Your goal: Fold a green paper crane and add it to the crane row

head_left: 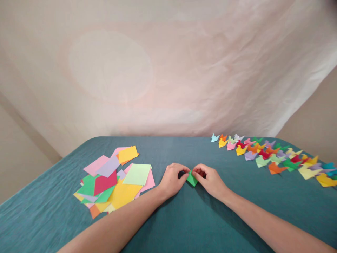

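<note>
A small folded piece of green paper (192, 180) is pinched between my two hands near the middle of the table. My left hand (173, 180) grips its left edge, thumb and fingertips pressed together. On the other side my right hand (207, 177) pinches the paper's upper right edge with thumb and forefinger. The lower part of the green paper shows as a pointed shape. Its upper part is partly hidden by my fingertips.
Loose coloured paper squares (126, 195) lie in an overlapping pile on the left. Several rows of folded paper birds (276, 168) stand at the right. A dark teal cloth (168, 225) covers the table, and a pale draped sheet (168, 70) hangs behind it.
</note>
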`<action>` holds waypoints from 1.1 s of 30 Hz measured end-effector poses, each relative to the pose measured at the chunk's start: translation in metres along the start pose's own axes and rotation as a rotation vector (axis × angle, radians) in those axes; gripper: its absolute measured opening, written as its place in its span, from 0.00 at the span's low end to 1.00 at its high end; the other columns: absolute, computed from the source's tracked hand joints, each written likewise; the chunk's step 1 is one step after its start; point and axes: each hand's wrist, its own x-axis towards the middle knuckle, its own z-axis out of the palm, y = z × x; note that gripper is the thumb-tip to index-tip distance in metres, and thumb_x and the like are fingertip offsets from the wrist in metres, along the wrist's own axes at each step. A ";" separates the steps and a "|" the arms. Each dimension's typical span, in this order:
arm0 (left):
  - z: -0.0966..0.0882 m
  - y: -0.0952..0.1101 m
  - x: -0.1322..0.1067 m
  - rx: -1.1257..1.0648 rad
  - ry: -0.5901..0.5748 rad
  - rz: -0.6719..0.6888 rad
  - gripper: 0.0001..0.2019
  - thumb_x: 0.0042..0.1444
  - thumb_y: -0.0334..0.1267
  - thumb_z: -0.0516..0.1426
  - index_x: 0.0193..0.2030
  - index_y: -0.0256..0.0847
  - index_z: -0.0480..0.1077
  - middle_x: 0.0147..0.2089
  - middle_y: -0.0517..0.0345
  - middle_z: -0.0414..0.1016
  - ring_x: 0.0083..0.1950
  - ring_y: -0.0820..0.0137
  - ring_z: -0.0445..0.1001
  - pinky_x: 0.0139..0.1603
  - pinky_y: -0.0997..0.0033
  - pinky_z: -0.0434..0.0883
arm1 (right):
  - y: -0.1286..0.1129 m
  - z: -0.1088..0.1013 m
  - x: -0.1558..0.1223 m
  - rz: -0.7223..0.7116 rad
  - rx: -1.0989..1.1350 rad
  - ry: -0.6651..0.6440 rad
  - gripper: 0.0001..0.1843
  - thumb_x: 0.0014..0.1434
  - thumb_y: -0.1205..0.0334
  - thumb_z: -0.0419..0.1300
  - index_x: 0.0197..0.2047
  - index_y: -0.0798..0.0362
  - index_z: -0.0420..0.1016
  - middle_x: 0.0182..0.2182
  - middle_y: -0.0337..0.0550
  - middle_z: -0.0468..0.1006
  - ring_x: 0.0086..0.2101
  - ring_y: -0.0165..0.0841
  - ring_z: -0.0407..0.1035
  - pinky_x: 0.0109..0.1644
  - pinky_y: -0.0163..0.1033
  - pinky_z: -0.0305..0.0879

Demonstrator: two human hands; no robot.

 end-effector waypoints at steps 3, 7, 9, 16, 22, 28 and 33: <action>0.001 -0.002 -0.001 0.056 -0.019 0.029 0.08 0.52 0.31 0.56 0.37 0.45 0.74 0.39 0.58 0.75 0.44 0.66 0.70 0.49 0.65 0.64 | 0.001 0.000 0.001 -0.053 -0.116 0.003 0.07 0.56 0.63 0.53 0.32 0.53 0.72 0.23 0.38 0.73 0.25 0.30 0.66 0.30 0.35 0.62; 0.002 -0.002 -0.002 0.094 -0.039 0.054 0.09 0.53 0.31 0.56 0.38 0.45 0.74 0.41 0.57 0.74 0.45 0.65 0.69 0.49 0.64 0.63 | 0.001 -0.001 0.002 -0.118 -0.288 0.022 0.06 0.56 0.63 0.54 0.31 0.52 0.72 0.25 0.39 0.72 0.28 0.32 0.65 0.33 0.37 0.59; 0.002 -0.002 -0.002 0.100 -0.043 0.062 0.09 0.53 0.32 0.55 0.39 0.46 0.75 0.41 0.58 0.74 0.45 0.65 0.69 0.49 0.64 0.63 | 0.000 -0.002 0.002 -0.129 -0.347 0.020 0.06 0.56 0.64 0.54 0.31 0.52 0.72 0.26 0.39 0.72 0.30 0.32 0.65 0.35 0.38 0.58; 0.003 -0.002 -0.003 0.113 -0.044 0.083 0.10 0.54 0.31 0.55 0.40 0.47 0.74 0.42 0.57 0.73 0.46 0.65 0.68 0.49 0.64 0.63 | -0.001 -0.005 0.001 -0.120 -0.362 -0.003 0.06 0.57 0.63 0.54 0.32 0.51 0.73 0.28 0.40 0.71 0.32 0.33 0.64 0.38 0.39 0.58; 0.002 -0.002 -0.004 0.160 -0.075 0.085 0.10 0.55 0.32 0.54 0.41 0.46 0.74 0.43 0.57 0.72 0.47 0.65 0.67 0.49 0.64 0.63 | 0.004 -0.010 0.003 -0.118 -0.293 -0.081 0.06 0.56 0.64 0.55 0.34 0.52 0.73 0.30 0.41 0.71 0.33 0.33 0.65 0.39 0.39 0.60; 0.001 -0.002 -0.004 0.189 -0.096 0.077 0.10 0.57 0.33 0.53 0.42 0.46 0.73 0.44 0.58 0.72 0.48 0.66 0.66 0.50 0.64 0.62 | 0.003 -0.018 0.005 -0.097 -0.218 -0.170 0.06 0.55 0.64 0.56 0.36 0.51 0.74 0.32 0.41 0.71 0.33 0.32 0.66 0.38 0.38 0.61; 0.002 -0.004 -0.003 0.190 -0.106 0.124 0.11 0.58 0.33 0.52 0.43 0.46 0.73 0.45 0.58 0.73 0.48 0.66 0.66 0.50 0.63 0.63 | 0.000 -0.020 0.005 -0.092 -0.195 -0.187 0.06 0.55 0.65 0.57 0.36 0.51 0.75 0.31 0.41 0.71 0.33 0.32 0.66 0.37 0.38 0.61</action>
